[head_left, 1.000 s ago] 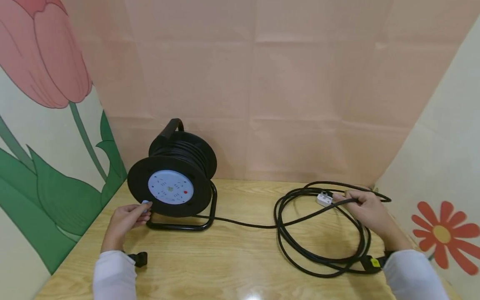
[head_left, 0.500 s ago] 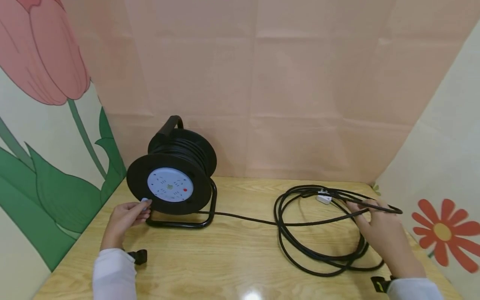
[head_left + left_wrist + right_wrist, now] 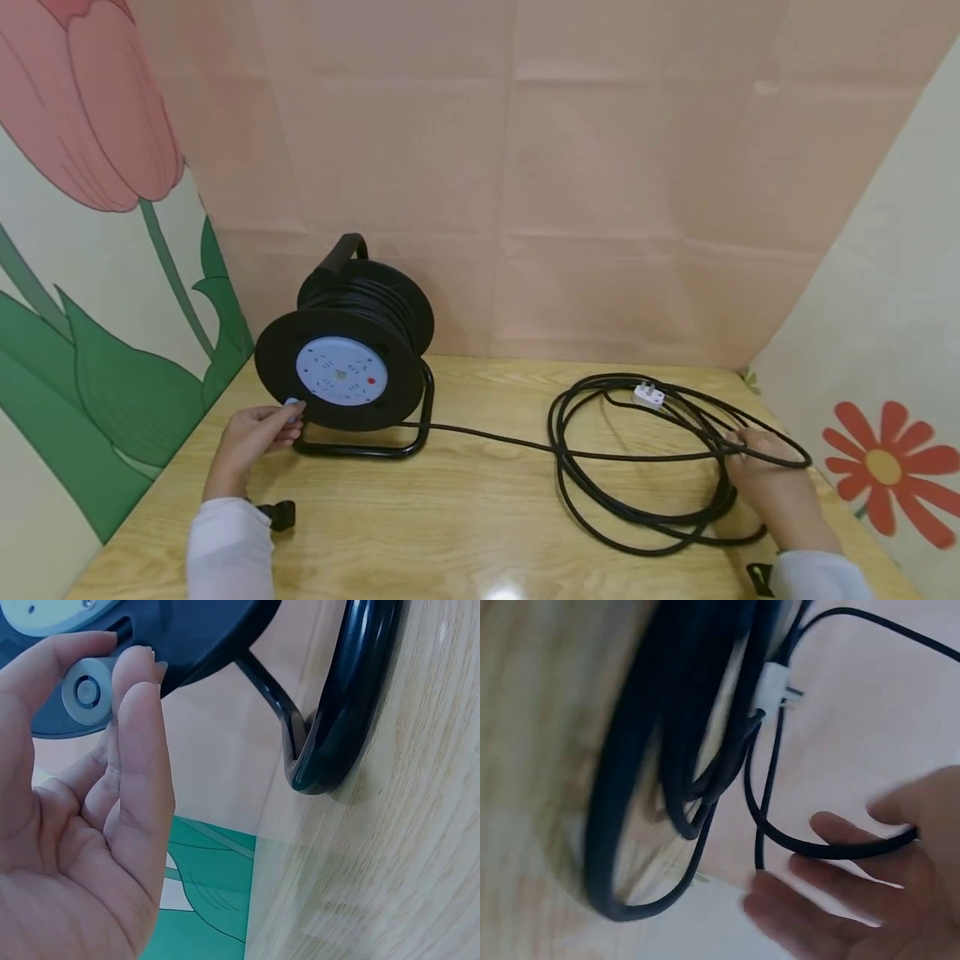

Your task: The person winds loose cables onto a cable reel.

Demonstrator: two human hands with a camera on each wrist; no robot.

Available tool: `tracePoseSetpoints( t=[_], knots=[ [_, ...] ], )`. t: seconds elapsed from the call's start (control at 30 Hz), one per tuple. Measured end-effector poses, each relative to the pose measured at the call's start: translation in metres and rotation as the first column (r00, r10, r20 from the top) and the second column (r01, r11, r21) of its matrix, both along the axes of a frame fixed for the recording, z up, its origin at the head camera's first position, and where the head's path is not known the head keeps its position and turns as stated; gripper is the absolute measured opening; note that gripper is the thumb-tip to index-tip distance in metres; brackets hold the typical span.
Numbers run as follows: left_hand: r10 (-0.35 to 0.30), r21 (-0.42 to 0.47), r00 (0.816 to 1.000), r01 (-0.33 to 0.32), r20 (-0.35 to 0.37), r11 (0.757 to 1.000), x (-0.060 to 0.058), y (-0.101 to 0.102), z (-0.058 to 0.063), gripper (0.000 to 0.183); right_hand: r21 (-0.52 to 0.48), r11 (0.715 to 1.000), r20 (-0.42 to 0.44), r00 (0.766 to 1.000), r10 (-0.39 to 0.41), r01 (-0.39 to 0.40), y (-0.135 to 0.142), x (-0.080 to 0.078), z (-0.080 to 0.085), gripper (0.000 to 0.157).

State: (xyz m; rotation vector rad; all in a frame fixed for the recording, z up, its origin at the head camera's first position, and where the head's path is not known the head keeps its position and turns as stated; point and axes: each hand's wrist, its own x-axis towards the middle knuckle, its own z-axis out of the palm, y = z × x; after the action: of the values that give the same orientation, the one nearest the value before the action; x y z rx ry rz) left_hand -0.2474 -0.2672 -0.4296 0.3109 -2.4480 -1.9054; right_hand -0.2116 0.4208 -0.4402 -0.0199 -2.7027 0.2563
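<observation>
A black cable reel (image 3: 405,387) with a pale blue socket face (image 3: 341,371) stands at left in the head view. My left hand (image 3: 251,442) pinches the small pale knob (image 3: 87,691) at the disc's lower edge between thumb and fingers. Black cable lies in a loose coil (image 3: 663,517) at right, and one run leads from it to the reel. My right hand (image 3: 776,487) is at the coil's right side, fingers loosely spread. In the right wrist view, a strand of cable (image 3: 832,851) crosses the fingers near the thumb. A white plug (image 3: 648,395) sits at the coil's back.
The reel rests on a black tube stand (image 3: 360,453) on a wood-grain table (image 3: 465,517). A pink-beige backdrop (image 3: 600,208) rises behind, with flower-painted panels (image 3: 885,467) at both sides. Black straps (image 3: 281,516) are around the wrists.
My right hand has let the cable strand down, moving right and toward me, and its fingers have loosened. Its strand now lies lower across the coil. My left hand stays at the knob.
</observation>
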Motion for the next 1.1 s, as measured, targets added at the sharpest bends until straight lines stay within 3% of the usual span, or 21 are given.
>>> tracePoseSetpoints(
  t=[0.1,0.23,0.27,0.37,0.43,0.57,0.7,0.83,1.1],
  knots=[
    [0.003,-0.014,1.0,-0.004,-0.007,1.0,0.001,0.0,0.002,0.058,-0.049,0.998,-0.062,0.998,0.027,-0.03,0.004,-0.004,-0.005,0.033],
    [0.025,-0.036,1.0,-0.025,-0.011,0.999,0.004,0.0,0.006,0.062,0.031,0.98,-0.115,0.973,0.201,-0.198,0.006,-0.008,-0.001,0.015],
    [0.034,-0.039,0.999,-0.035,-0.013,0.999,0.005,-0.001,0.007,0.064,0.057,0.97,-0.093,0.966,0.243,-0.238,0.005,-0.007,0.001,0.011],
    [0.072,-0.027,0.997,-0.072,-0.027,0.997,0.007,-0.002,0.009,0.068,0.061,0.95,0.055,0.951,0.304,-0.307,0.001,-0.006,0.01,0.017],
    [0.103,-0.002,0.994,-0.103,-0.043,0.995,0.008,-0.003,0.012,0.069,-0.004,0.959,0.19,0.941,0.279,-0.283,-0.004,-0.006,0.015,0.016],
    [0.174,0.08,0.982,-0.167,-0.08,0.983,0.009,-0.001,0.018,0.066,-0.099,0.972,0.368,0.9,0.234,-0.212,-0.016,-0.007,0.024,0.041],
    [0.22,0.192,0.964,-0.19,-0.15,0.963,0.01,0.003,0.025,0.055,-0.113,0.967,0.363,0.897,0.253,-0.227,-0.026,-0.01,0.027,0.046],
    [0.214,0.256,0.952,-0.155,-0.22,0.954,0.01,0.007,0.031,0.047,-0.087,0.957,0.314,0.904,0.29,-0.277,-0.036,-0.012,0.028,0.047],
    [0.238,0.286,0.943,-0.168,-0.232,0.943,0.012,0.01,0.038,0.049,-0.079,0.951,0.274,0.911,0.308,-0.298,-0.047,-0.014,0.031,0.043]
  ],
)
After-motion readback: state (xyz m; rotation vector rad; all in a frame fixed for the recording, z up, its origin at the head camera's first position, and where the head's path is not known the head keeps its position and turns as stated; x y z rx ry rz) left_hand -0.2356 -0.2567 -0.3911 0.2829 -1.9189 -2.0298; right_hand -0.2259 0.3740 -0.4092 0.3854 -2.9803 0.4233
